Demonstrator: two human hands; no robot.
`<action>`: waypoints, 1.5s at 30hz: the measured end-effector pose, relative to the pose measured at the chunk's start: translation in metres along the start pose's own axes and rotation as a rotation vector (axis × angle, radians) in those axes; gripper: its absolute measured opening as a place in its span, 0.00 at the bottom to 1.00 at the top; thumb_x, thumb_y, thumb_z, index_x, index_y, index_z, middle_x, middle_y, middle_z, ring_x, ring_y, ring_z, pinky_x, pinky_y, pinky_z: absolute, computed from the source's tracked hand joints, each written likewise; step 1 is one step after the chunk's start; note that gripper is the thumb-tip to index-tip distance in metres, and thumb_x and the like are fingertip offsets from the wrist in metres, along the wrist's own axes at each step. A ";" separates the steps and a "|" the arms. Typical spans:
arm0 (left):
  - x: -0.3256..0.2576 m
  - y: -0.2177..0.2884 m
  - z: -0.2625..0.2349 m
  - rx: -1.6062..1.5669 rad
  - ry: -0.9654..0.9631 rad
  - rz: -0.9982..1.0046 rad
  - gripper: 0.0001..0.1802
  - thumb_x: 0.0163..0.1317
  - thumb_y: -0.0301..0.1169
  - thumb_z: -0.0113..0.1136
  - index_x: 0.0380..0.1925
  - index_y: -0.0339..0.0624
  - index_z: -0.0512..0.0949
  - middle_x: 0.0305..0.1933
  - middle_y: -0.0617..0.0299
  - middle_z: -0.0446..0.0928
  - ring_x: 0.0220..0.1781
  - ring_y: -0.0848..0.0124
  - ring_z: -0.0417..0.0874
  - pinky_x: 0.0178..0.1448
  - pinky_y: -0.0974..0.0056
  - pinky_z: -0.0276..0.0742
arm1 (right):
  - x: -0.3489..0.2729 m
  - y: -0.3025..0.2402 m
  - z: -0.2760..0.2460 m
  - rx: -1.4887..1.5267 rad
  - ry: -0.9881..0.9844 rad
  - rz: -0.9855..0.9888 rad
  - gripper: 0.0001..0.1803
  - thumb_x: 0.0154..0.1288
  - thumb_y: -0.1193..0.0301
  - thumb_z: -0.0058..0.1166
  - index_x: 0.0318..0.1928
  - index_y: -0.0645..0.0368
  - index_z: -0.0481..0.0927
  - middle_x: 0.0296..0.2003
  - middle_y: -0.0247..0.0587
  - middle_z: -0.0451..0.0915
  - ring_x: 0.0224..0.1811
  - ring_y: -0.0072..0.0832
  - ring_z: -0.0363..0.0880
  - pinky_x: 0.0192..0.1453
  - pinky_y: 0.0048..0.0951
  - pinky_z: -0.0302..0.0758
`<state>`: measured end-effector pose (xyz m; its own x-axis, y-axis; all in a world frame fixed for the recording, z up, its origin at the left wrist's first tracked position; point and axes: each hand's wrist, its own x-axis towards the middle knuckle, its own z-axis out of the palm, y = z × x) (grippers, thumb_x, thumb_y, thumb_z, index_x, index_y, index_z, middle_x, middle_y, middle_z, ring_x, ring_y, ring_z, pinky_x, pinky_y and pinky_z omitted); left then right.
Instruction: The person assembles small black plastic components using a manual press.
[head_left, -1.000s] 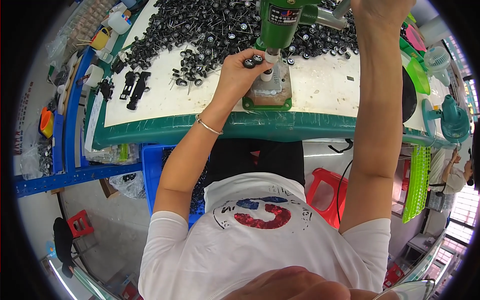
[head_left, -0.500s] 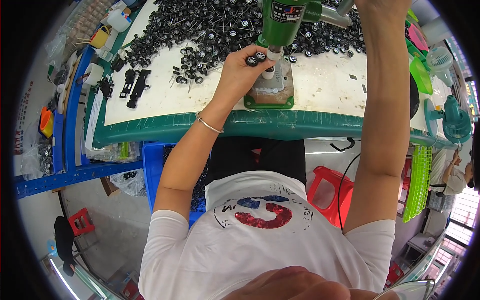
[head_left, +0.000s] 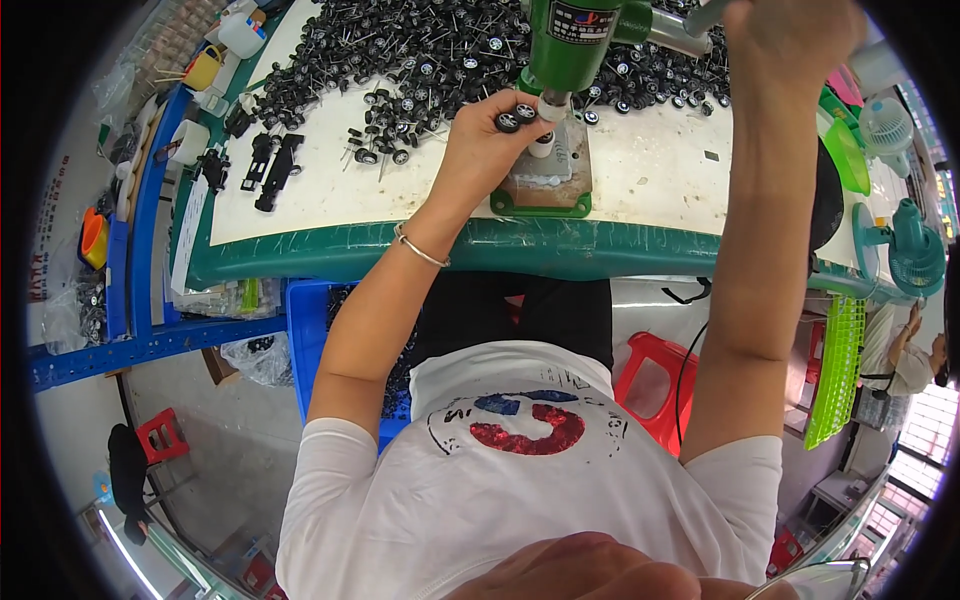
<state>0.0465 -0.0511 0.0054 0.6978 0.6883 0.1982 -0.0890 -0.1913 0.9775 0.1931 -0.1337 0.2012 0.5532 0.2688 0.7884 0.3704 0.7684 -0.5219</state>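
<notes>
Left hand point(head_left: 482, 150) reaches over the near edge of the white worktable point(head_left: 660, 190) and pinches a small black wheel pair point(head_left: 517, 116) in its fingertips, holding it just beside the white post point(head_left: 542, 145) that stands on the press base point(head_left: 545, 185). The green press head point(head_left: 575, 40) hangs right above that post. Right hand point(head_left: 790, 35) is raised far and to the right, clenched around the grey lever point(head_left: 690, 15) of the press.

Compared with half a second ago, the left hand sits in nearly the same spot, with the wheels still at the post under the press nose; the right hand remains up on the lever, and the press head looks about as low as it did then. A second ago the wheels were likewise at the post, so little has shifted.

Farther back, a heap of loose black wheels point(head_left: 420, 45) covers the far part of the table. Two black chassis pieces point(head_left: 272, 165) lie to the left, well apart from the press. A silver bracelet point(head_left: 420, 248) circles the left wrist. A red stool point(head_left: 655, 375) stands below the table on the right, and a blue crate point(head_left: 305, 340) sits under the near edge.
</notes>
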 end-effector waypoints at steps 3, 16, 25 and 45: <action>0.001 0.002 0.003 -0.003 -0.019 0.004 0.09 0.57 0.27 0.66 0.38 0.39 0.82 0.27 0.66 0.81 0.29 0.82 0.78 0.33 0.74 0.73 | -0.008 -0.003 -0.021 -0.004 -0.161 -0.218 0.14 0.68 0.63 0.52 0.25 0.50 0.67 0.15 0.20 0.55 0.11 0.11 0.49 0.13 0.17 0.43; -0.007 -0.003 0.009 -0.268 -0.004 -0.101 0.14 0.57 0.26 0.66 0.44 0.40 0.82 0.39 0.65 0.82 0.40 0.78 0.81 0.46 0.72 0.77 | -0.009 -0.011 0.005 -0.049 0.065 0.011 0.18 0.63 0.71 0.43 0.17 0.54 0.55 0.13 0.29 0.50 0.15 0.18 0.43 0.20 0.24 0.43; -0.004 -0.016 -0.015 -0.782 0.224 -0.260 0.13 0.58 0.23 0.62 0.43 0.34 0.77 0.33 0.58 0.81 0.32 0.74 0.81 0.37 0.71 0.76 | 0.027 0.028 0.009 -0.108 0.137 0.511 0.12 0.71 0.60 0.49 0.34 0.53 0.74 0.18 0.24 0.66 0.14 0.15 0.63 0.14 0.17 0.57; 0.001 -0.054 -0.064 0.687 0.210 0.116 0.16 0.46 0.34 0.72 0.35 0.40 0.82 0.26 0.56 0.81 0.31 0.57 0.83 0.38 0.57 0.79 | -0.173 0.121 -0.128 -1.098 -0.673 0.345 0.09 0.59 0.71 0.58 0.41 0.56 0.80 0.39 0.41 0.78 0.39 0.38 0.79 0.43 0.38 0.74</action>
<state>0.0068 0.0049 -0.0422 0.5541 0.7431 0.3751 0.3604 -0.6203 0.6967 0.2379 -0.1619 -0.0403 0.3839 0.8304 0.4039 0.8675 -0.1744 -0.4659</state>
